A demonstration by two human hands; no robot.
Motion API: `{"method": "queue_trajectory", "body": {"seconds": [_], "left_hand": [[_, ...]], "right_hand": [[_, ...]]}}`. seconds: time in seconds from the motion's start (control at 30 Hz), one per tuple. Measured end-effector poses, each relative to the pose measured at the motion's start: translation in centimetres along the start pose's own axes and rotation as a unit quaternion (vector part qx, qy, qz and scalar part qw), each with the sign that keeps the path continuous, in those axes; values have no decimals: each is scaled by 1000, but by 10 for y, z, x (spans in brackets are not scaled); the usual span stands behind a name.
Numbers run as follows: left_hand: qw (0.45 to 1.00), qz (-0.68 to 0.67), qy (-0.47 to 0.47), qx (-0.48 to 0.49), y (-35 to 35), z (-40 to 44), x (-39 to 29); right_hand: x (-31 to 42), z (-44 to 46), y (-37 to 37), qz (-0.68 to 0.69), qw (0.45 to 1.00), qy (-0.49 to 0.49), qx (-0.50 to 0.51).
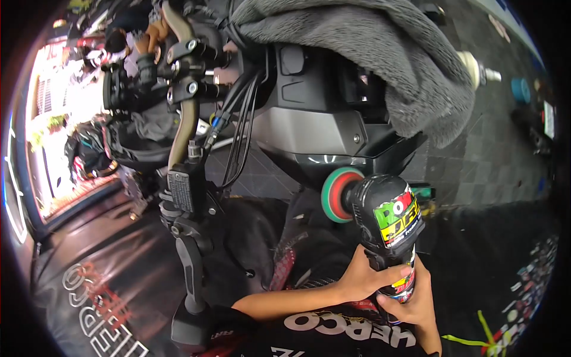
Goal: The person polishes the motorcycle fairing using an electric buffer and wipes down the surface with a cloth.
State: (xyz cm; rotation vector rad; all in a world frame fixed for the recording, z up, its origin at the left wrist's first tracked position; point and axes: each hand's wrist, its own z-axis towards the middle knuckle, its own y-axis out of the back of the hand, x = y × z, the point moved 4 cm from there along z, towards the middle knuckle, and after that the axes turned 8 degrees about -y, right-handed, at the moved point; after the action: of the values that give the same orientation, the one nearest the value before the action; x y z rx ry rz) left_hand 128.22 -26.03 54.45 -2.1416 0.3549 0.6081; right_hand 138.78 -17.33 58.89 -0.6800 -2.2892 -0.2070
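Note:
A black power polisher (386, 208), covered in colourful stickers, is held in both my hands. My left hand (366, 276) wraps around its body just below the head. Lower on the grip, my right hand (416, 297) closes around it from the other side. The polisher's round pad (342, 195), green and red, faces left, beside the glossy black lower edge of a motorcycle's front bodywork (309, 128). I cannot tell whether the pad touches that panel. Over the bodywork's upper part lies a grey towel (380, 53).
On the left, the handlebar (184, 125) with its lever (190, 268) and cables (241, 125) juts toward me. A blue round object (521, 90) and a cream-coloured item with a pale tip (476, 70) are at upper right. Several small items lie on the dark mat at lower right.

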Motion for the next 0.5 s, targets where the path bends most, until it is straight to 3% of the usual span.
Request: {"method": "queue_trajectory", "body": {"seconds": [0.17,0.2,0.5], "left_hand": [[997,-30,-43,51,-13,6,-34],[997,-42,-43,50,-26,27,-10],[988,-113,-74,71,-21,47,-35]], "right_hand": [[55,-1,4,-45,995,-89,6],[48,6,35,-41,994,-102,0],[83,18,35,-39,978,-203,-14]]}}
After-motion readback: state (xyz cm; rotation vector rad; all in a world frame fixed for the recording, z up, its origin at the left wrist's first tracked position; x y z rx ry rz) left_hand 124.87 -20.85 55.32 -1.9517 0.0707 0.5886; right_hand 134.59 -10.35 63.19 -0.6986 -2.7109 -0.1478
